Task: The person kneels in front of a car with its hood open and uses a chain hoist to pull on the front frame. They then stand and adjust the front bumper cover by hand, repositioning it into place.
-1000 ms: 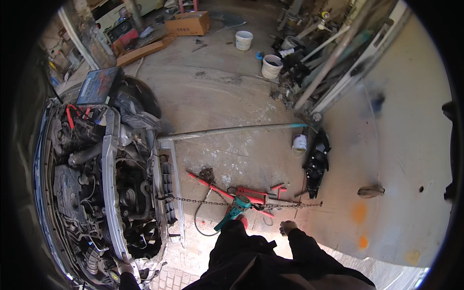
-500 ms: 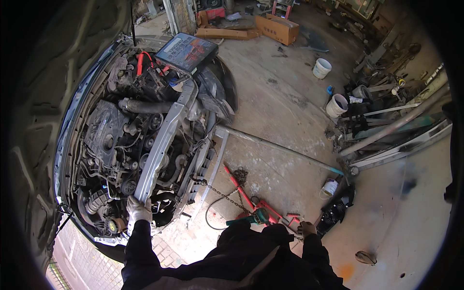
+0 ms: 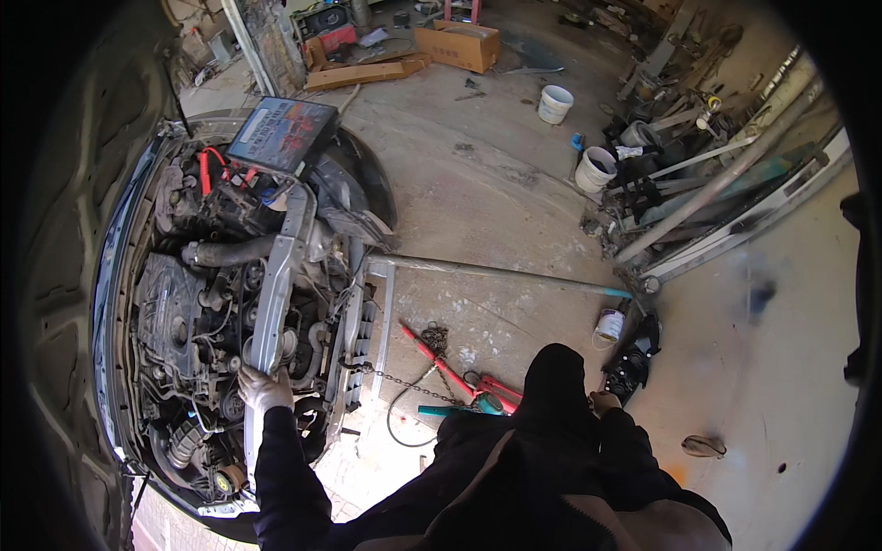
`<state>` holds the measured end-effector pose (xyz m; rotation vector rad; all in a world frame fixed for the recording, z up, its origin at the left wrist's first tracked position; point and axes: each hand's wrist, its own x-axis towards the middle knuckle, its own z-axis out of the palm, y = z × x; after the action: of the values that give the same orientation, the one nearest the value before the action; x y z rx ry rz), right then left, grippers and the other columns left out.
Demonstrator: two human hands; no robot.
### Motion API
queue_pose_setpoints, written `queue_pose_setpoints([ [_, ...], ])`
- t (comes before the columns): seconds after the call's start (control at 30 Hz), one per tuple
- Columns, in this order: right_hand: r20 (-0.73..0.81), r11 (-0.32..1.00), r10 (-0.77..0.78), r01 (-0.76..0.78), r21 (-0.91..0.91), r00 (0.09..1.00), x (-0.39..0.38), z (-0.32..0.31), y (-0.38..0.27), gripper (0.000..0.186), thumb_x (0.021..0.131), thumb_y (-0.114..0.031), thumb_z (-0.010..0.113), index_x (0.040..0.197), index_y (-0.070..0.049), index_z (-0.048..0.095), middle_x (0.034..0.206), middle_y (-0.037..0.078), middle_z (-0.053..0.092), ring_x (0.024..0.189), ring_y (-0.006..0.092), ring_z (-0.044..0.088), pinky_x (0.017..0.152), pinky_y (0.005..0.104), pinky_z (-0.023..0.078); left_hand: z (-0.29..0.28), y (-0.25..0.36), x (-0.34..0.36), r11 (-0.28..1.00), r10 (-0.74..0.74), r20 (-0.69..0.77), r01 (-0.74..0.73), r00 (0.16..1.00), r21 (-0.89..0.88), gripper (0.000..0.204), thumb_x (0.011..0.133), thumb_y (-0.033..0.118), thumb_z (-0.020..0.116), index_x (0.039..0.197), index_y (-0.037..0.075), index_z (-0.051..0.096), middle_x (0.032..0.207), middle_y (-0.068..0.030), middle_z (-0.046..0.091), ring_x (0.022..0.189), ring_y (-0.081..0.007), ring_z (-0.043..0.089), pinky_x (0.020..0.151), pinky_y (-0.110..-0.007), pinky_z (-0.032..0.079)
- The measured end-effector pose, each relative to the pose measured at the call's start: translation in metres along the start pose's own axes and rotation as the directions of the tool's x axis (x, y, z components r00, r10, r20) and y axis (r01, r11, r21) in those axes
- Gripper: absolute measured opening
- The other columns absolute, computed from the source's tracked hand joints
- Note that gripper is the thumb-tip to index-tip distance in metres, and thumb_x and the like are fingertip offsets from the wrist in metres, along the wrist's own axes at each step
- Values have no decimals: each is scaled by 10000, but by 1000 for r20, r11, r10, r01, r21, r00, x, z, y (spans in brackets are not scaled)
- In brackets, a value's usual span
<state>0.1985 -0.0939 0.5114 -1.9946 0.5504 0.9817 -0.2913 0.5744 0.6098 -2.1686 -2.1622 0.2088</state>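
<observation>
My left hand (image 3: pixel 265 389), in a pale glove, is wrapped over the silver metal crossbar (image 3: pixel 266 321) along the front of an open engine bay. Beneath and beside the bar lie the engine (image 3: pixel 170 308) with its dark cover, hoses and pulleys. Beside my raised dark-clothed knee, my right hand (image 3: pixel 604 402) has its fingers curled; whatever they hold, if anything, is hidden. A black molded part (image 3: pixel 634 358) lies on the floor just past that hand. From the car's front a chain (image 3: pixel 404 378) runs to a red and green tool (image 3: pixel 487 397), partly covered by my leg.
A long metal pole (image 3: pixel 496 268) crosses the floor from the car toward a white paint can (image 3: pixel 608 325). A boxed battery (image 3: pixel 280 135) rests at the car's far corner. Two white buckets (image 3: pixel 555 105) and a cardboard box (image 3: pixel 457 46) stand farther off. Scrap metal (image 3: pixel 680 174) leans at right.
The view has shifted right, so the car sits farther left. One knee has risen over the red tool. My left hand is farther along the crossbar; my right has moved away from the red parts.
</observation>
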Motion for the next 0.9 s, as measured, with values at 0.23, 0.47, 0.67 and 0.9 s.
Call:
queue_pose_setpoints([
  [0.23, 64, 659, -134, 137, -740, 989, 69, -6, -2, 416, 963, -398, 610, 990, -10, 759, 879, 137, 756, 754, 284, 727, 686, 410, 550, 26, 6, 8, 985, -160, 23, 158, 987, 72, 1135, 885, 662, 691, 1636, 2, 153, 1709, -232, 226, 1571, -376, 264, 1278, -515, 234],
  [0.47, 134, 959, 177, -140, -246, 975, 187, -37, -23, 334, 964, -318, 647, 1095, -27, 748, 807, 122, 733, 707, 267, 715, 637, 413, 564, 53, 96, -106, 983, -25, 69, 12, 997, 184, 858, 878, 548, 732, 1478, -3, 463, 1591, -323, 399, 1438, -449, 456, 1149, -552, 432],
  [0.67, 241, 929, 236, -291, 227, 941, 246, -126, -87, 175, 965, -162, 573, 796, -125, 545, 613, 18, 456, 482, 159, 447, 431, 326, 346, 47, 295, -290, 968, 69, 637, -207, 768, 145, 746, 914, 620, 647, 1360, 23, 662, 1565, -269, 469, 1414, -429, 495, 1160, -497, 425],
  [0.9, 0, 942, 230, -222, 251, 973, 249, -210, -190, 273, 978, -259, 583, 754, -157, 463, 606, -15, 379, 493, 128, 336, 467, 298, 278, -22, 423, -217, 966, 218, 476, -118, 852, -230, 642, 977, 578, 589, 1340, 55, 670, 1246, -215, 728, 1161, -396, 690, 1005, -492, 543],
])
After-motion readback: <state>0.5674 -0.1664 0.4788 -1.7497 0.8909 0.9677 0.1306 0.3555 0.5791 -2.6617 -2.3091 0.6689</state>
